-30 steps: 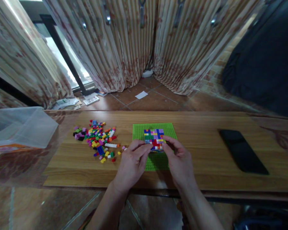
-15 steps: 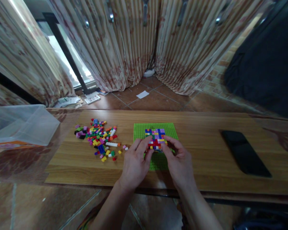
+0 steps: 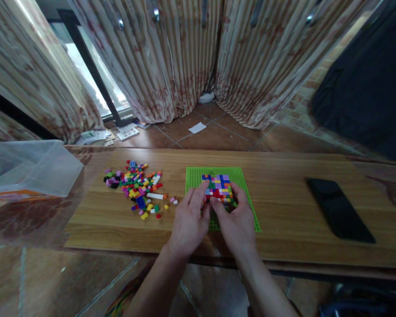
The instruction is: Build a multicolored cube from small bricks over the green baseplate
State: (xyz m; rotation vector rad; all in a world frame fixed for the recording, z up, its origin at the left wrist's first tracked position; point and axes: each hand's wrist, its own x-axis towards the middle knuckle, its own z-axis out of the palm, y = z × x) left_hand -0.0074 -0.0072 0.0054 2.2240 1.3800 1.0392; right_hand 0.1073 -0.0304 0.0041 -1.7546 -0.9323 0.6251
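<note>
A green baseplate (image 3: 244, 182) lies flat on the wooden table (image 3: 284, 167). A patch of small multicoloured bricks (image 3: 219, 185) is built on it. My left hand (image 3: 189, 222) rests at the patch's near left edge, index finger stretched onto the bricks. My right hand (image 3: 236, 222) sits at the near right, thumb and fingers curled against the patch's front edge. Both hands press on the brick patch; I cannot make out a loose piece in either. A pile of loose coloured bricks (image 3: 137, 185) lies to the left of the plate.
A clear plastic tub (image 3: 29, 169) stands at the table's far left. A black phone (image 3: 339, 209) lies on the right side. Beyond the table are striped curtains (image 3: 171, 57), a tiled floor with papers (image 3: 95, 136), and a dark cloth (image 3: 366, 83) at right.
Both hands have closed in together on the near edge of the brick patch, and the left index finger now reaches onto it. The view has shifted slightly.
</note>
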